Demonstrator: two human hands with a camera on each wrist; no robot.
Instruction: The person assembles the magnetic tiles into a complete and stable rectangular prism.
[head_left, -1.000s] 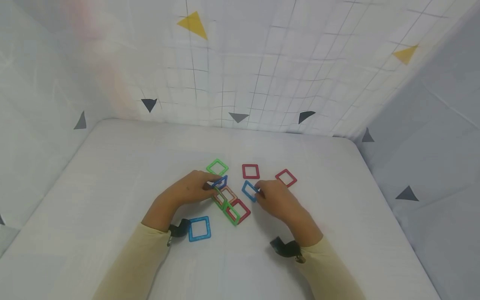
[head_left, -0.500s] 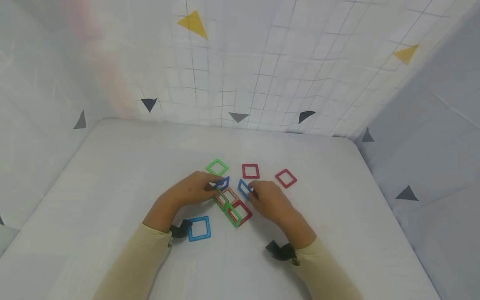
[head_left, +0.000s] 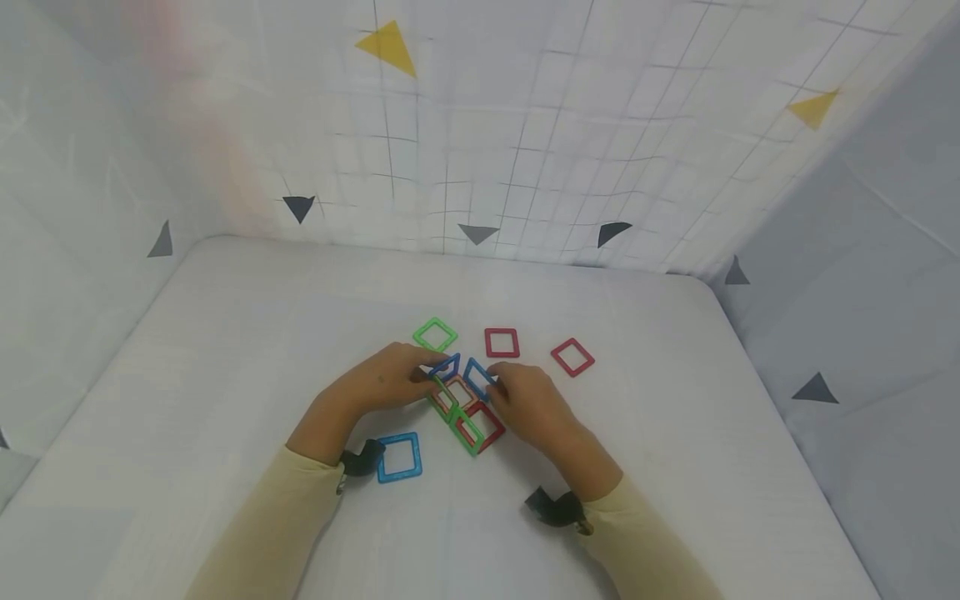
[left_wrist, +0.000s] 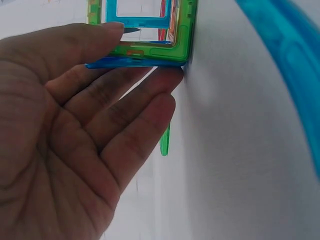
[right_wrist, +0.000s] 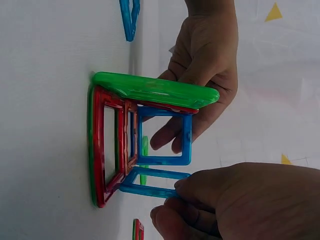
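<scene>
My left hand holds the corner of a small magnetic-tile build, its thumb on an upright green tile and its fingers behind an upright blue tile. An orange tile and a red tile lie flat as the base. A second green tile stands along the red one. Between thumb and fingertips, my right hand pinches another blue tile, tilted at the orange tile's right edge. Whether its lower edge touches the base, I cannot tell.
A light blue tile lies flat by the left wrist. Behind the build lie a green tile and a red tile. Another red tile lies farther right. White sheets surround the white table.
My right hand has moved left with the blue tile, bringing it to the build. My left hand has stayed almost still, and the build has shifted very slightly right.
</scene>
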